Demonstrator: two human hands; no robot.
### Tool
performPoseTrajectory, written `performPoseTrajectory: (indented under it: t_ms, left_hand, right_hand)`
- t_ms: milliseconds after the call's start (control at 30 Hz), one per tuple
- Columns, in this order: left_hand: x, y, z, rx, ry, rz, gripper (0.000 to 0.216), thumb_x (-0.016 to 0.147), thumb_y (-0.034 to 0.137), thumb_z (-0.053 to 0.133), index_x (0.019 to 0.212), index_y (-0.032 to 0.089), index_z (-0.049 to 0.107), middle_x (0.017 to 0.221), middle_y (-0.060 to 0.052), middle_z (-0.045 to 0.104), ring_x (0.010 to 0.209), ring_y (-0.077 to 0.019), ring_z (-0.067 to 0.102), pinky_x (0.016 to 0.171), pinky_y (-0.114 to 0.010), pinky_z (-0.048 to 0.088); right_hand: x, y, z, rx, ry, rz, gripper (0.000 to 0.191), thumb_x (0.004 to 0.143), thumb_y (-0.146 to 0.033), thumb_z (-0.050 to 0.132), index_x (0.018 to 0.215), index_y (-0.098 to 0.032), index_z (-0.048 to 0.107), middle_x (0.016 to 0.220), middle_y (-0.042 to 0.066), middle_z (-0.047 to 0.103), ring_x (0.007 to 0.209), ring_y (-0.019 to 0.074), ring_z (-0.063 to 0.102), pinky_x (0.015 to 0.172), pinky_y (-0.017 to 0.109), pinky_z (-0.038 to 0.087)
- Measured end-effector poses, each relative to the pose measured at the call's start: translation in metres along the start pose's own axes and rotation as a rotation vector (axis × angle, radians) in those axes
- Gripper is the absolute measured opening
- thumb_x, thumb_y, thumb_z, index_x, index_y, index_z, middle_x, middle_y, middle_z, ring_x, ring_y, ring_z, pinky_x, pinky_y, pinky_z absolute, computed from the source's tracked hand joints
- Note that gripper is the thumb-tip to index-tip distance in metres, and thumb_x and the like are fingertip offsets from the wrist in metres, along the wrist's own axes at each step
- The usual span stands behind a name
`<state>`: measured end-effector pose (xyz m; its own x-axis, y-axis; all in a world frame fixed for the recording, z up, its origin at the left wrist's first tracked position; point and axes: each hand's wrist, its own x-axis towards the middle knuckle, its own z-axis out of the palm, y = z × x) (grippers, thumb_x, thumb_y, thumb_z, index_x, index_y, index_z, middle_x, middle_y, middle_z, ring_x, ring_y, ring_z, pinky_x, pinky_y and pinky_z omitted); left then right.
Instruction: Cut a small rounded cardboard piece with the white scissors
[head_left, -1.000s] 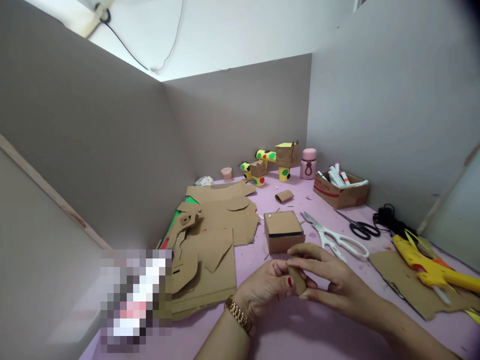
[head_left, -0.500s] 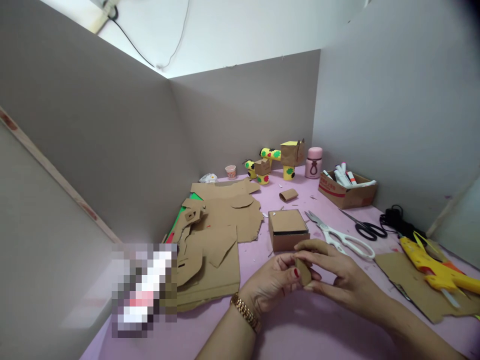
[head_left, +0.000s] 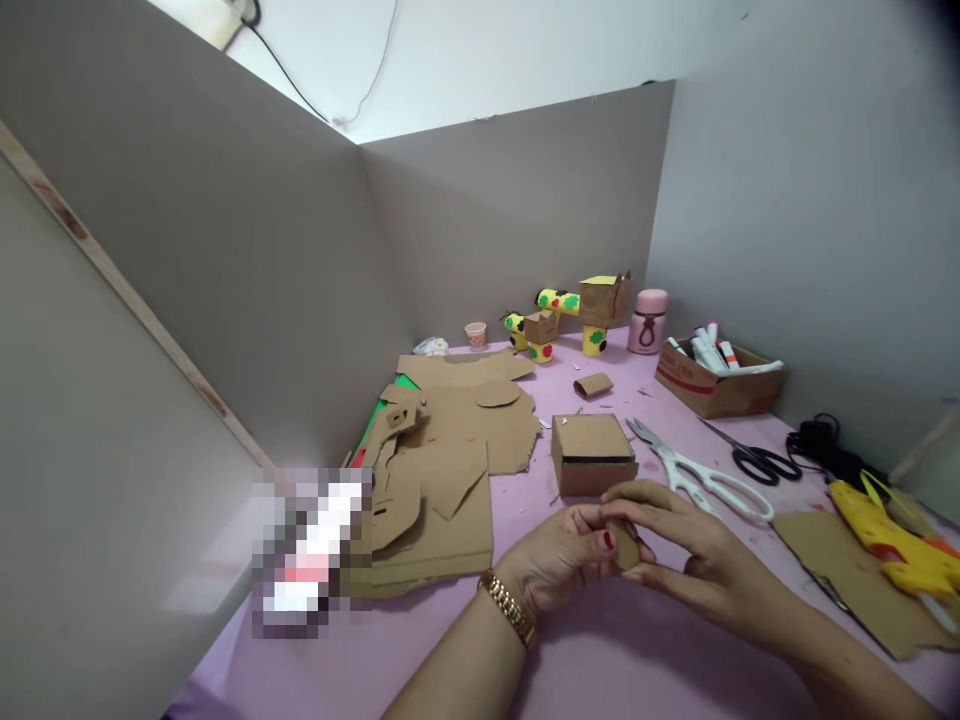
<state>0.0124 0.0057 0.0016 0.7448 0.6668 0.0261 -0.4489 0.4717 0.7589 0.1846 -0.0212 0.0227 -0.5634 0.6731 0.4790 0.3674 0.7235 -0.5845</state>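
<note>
Between my two hands is a small rounded cardboard piece [head_left: 624,545]. My left hand [head_left: 566,555] pinches its left side, with the thumb pressed on its face. My right hand [head_left: 682,540] closes on it from the right, fingers over the top edge and thumb below; the fingers cover part of the piece. Just behind the hands sits a small cardboard box [head_left: 594,445] with a dark line along its upper front edge. White-handled scissors [head_left: 701,475] lie right of the box, blades partly apart. A short folded cardboard tube [head_left: 593,386] rests farther back.
Cut cardboard sheets [head_left: 450,500] pile up at left. Yellow spotted cardboard animals [head_left: 596,310], a pink bottle [head_left: 648,322] and a paper cup [head_left: 476,336] stand at the back. Right are a box of markers [head_left: 712,385], black scissors [head_left: 761,464] and a yellow glue gun [head_left: 885,540] on cardboard.
The view has shifted slightly, so the table and things appear a little farther right and higher. Both hands keep their hold on the cardboard piece, with hardly any change of grip.
</note>
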Motion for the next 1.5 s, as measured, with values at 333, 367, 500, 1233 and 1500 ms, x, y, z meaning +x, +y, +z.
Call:
performPoseTrajectory:
  t_ms: [333, 367, 500, 1233, 1500]
  left_hand:
    - [0.0, 0.002, 0.001, 0.017, 0.04, 0.024, 0.037, 0.053, 0.037, 0.082, 0.074, 0.01, 0.068, 0.069, -0.004, 0.067, 0.059, -0.0095, 0.057, 0.062, -0.021, 0.042]
    - [0.0, 0.002, 0.002, 0.022, 0.044, 0.022, 0.039, 0.052, 0.038, 0.082, 0.074, 0.01, 0.067, 0.069, -0.004, 0.066, 0.057, -0.0092, 0.056, 0.061, -0.021, 0.042]
    - [0.001, 0.003, 0.004, 0.073, 0.09, 0.024, 0.046, 0.049, 0.04, 0.082, 0.081, 0.01, 0.068, 0.072, -0.005, 0.067, 0.057, -0.0094, 0.056, 0.06, -0.021, 0.04]
    - [0.002, 0.02, 0.008, 0.417, 0.497, 0.329, 0.014, 0.067, 0.025, 0.072, 0.067, 0.013, 0.066, 0.06, 0.001, 0.06, 0.058, -0.0107, 0.051, 0.062, -0.023, 0.039]
    - [0.005, 0.014, 0.015, 0.379, 0.454, 0.304, 0.015, 0.068, 0.026, 0.072, 0.065, 0.012, 0.068, 0.055, 0.001, 0.058, 0.056, -0.0097, 0.048, 0.058, -0.022, 0.036]
  right_hand:
    - [-0.004, 0.006, 0.004, -0.066, 0.065, 0.046, 0.045, 0.085, -0.024, 0.057, 0.125, -0.034, 0.04, 0.127, 0.005, 0.043, 0.12, 0.0191, 0.042, 0.096, 0.031, 0.04]
    - [-0.004, 0.007, 0.005, -0.069, 0.065, 0.04, 0.044, 0.084, -0.025, 0.057, 0.124, -0.034, 0.041, 0.126, 0.005, 0.044, 0.119, 0.0192, 0.043, 0.096, 0.031, 0.041]
    - [-0.003, 0.009, 0.004, -0.102, 0.074, 0.034, 0.042, 0.084, -0.025, 0.058, 0.122, -0.032, 0.044, 0.122, 0.006, 0.05, 0.114, 0.0208, 0.049, 0.092, 0.032, 0.045]
    - [0.005, 0.004, 0.006, -0.042, 0.291, 0.271, 0.018, 0.083, -0.035, 0.056, 0.095, -0.021, 0.057, 0.094, 0.006, 0.065, 0.082, 0.0207, 0.06, 0.068, 0.033, 0.049]
    - [0.012, -0.006, 0.009, 0.222, 0.335, 0.381, 0.019, 0.086, -0.031, 0.052, 0.078, -0.017, 0.063, 0.074, 0.003, 0.066, 0.07, 0.0176, 0.06, 0.064, 0.028, 0.046]
